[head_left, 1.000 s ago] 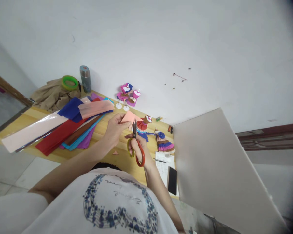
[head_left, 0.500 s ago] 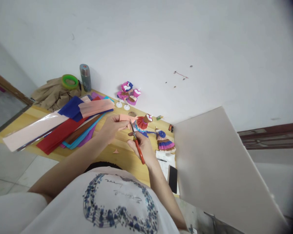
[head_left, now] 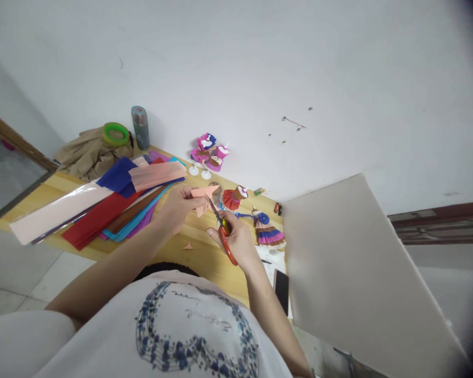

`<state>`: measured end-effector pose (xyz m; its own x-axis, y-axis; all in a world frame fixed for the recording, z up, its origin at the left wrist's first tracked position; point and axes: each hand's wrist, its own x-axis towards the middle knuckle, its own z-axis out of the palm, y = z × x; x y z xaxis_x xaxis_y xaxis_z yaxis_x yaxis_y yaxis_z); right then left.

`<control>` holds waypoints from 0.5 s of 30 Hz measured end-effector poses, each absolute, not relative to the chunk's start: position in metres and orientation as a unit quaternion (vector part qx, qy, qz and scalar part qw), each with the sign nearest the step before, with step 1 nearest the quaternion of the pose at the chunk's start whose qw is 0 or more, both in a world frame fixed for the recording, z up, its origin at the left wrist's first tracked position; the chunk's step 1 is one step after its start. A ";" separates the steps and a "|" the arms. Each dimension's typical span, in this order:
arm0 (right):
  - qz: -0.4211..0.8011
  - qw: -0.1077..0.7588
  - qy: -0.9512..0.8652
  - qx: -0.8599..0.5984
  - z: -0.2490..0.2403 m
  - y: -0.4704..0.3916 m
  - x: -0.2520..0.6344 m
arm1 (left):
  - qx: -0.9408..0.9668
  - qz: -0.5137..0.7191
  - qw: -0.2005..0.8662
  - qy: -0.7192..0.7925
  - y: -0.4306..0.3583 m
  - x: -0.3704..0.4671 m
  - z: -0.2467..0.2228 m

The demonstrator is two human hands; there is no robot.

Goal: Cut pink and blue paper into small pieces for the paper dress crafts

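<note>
My left hand (head_left: 177,209) pinches a peach paper piece (head_left: 202,193) between thumb and fingers, over the middle of the wooden table. The paper has a pointed tip toward the right and another part hanging below. In my right hand (head_left: 236,236) are red-handled scissors (head_left: 227,247), their blades pointing up-left at the paper's edge. A small peach scrap (head_left: 188,246) lies on the table below my hands. Just beyond the scissors stands a small dress form with a red skirt (head_left: 232,198).
Coloured paper sheets (head_left: 102,210) cover the table's left. Behind them are a flask (head_left: 140,127) and green tape roll (head_left: 115,134). A ruffled dress figure (head_left: 267,229), phone (head_left: 281,291) and papers sit at right, beside an upright board (head_left: 362,273). Small figures (head_left: 207,149) stand by the wall.
The peach paper has turned and now shows more of its shape. The scissors have swung slightly, with their handles further right and more spread. My right hand has moved a little right.
</note>
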<state>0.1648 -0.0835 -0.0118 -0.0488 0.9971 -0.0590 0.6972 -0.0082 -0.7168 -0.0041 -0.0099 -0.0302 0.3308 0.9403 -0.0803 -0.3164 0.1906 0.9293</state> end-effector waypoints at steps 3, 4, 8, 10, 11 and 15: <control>0.235 0.249 -0.685 -0.642 -0.012 -0.085 0.166 | 0.445 0.476 0.668 0.359 -0.009 -0.002 -0.033; 0.213 0.250 -0.693 -0.641 -0.012 -0.085 0.166 | 0.444 0.481 0.665 0.361 -0.009 -0.002 -0.033; 0.163 0.245 -0.710 -0.640 -0.012 -0.086 0.166 | 0.427 0.489 0.669 0.361 -0.011 0.002 -0.028; 0.147 0.246 -0.711 -0.643 -0.013 -0.087 0.166 | 0.419 0.493 0.674 0.356 -0.013 0.004 -0.025; 0.141 0.248 -0.710 -0.644 -0.013 -0.087 0.165 | 0.415 0.496 0.675 0.355 -0.015 0.005 -0.024; 0.121 0.248 -0.707 -0.652 -0.011 -0.087 0.162 | 0.393 0.502 0.676 0.369 -0.020 0.009 -0.019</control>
